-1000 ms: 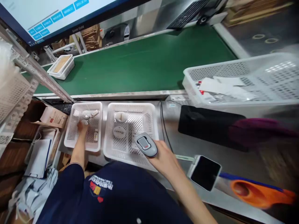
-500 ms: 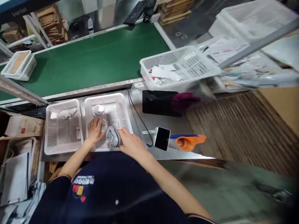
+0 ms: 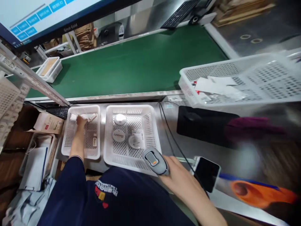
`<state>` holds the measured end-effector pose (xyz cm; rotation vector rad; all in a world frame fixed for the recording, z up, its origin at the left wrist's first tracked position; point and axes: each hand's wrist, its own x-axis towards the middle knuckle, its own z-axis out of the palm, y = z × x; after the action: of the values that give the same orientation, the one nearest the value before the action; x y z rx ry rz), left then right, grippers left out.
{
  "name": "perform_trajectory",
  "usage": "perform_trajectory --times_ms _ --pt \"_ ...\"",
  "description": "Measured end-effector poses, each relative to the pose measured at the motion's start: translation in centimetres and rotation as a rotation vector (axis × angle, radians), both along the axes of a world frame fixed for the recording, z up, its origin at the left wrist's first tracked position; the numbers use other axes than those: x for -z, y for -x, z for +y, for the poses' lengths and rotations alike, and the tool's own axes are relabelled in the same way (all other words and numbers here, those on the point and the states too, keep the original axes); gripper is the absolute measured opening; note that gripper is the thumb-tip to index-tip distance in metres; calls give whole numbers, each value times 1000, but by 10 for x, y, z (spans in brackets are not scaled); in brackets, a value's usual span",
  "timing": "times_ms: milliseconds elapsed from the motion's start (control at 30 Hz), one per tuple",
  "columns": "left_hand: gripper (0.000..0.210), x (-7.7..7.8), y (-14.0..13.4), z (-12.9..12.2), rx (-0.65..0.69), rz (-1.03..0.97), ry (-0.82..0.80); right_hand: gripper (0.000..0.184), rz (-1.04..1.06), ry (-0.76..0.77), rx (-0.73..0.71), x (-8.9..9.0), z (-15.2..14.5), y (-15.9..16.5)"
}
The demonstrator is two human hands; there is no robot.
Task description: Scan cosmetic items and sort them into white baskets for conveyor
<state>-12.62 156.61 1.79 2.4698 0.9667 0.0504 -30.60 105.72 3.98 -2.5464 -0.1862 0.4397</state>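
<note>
My right hand [image 3: 176,172] is wrapped round a grey barcode scanner [image 3: 155,161], held above the near right corner of the right white basket [image 3: 154,135]. Inside that basket lie several round white containers, among them a lettered round container [image 3: 118,135] and a clear-topped one [image 3: 134,142]. My left hand [image 3: 81,121] reaches into the left white basket [image 3: 66,138], at the small white items [image 3: 90,117] near its far side. Its fingers are blurred and partly hidden, so their grip does not show. A small white box [image 3: 95,142] lies nearer in the same basket.
Beyond the baskets runs a green conveyor belt [image 3: 131,62], with a monitor [image 3: 70,18] overhead. On the right are a white crate [image 3: 188,91] of packets, a black case [image 3: 199,125], a phone [image 3: 207,172] and an orange holder [image 3: 251,193]. A cable [image 3: 171,136] crosses the bench.
My left hand has left the round container in the right basket and moved into the left basket. My right hand has drawn the scanner back toward the near right corner. The view has shifted left.
</note>
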Motion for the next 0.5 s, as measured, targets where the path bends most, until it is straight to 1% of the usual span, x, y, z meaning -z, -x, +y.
perform_trajectory --times_ms 67,100,200,267,300,400,467,500 --pt "73 5 1 8 -4 38 41 41 -16 3 -5 -3 9 -5" --pt "73 7 3 8 7 28 19 42 -19 10 -8 -7 14 -8" --pt "76 10 15 -7 61 -81 -160 45 -23 29 -60 -23 38 -16" --pt "82 9 29 -26 112 -149 -249 48 -23 42 -136 -37 57 -21" --pt "85 8 38 -38 161 -168 -269 50 -24 49 -181 -45 68 -23" --pt "87 7 71 -83 396 -165 -275 58 -29 72 -312 -67 99 -29" --pt "83 8 96 -115 557 -138 -249 60 -12 105 -361 -79 115 -31" --pt "80 9 109 -130 609 -126 -231 58 3 123 -371 -83 120 -31"
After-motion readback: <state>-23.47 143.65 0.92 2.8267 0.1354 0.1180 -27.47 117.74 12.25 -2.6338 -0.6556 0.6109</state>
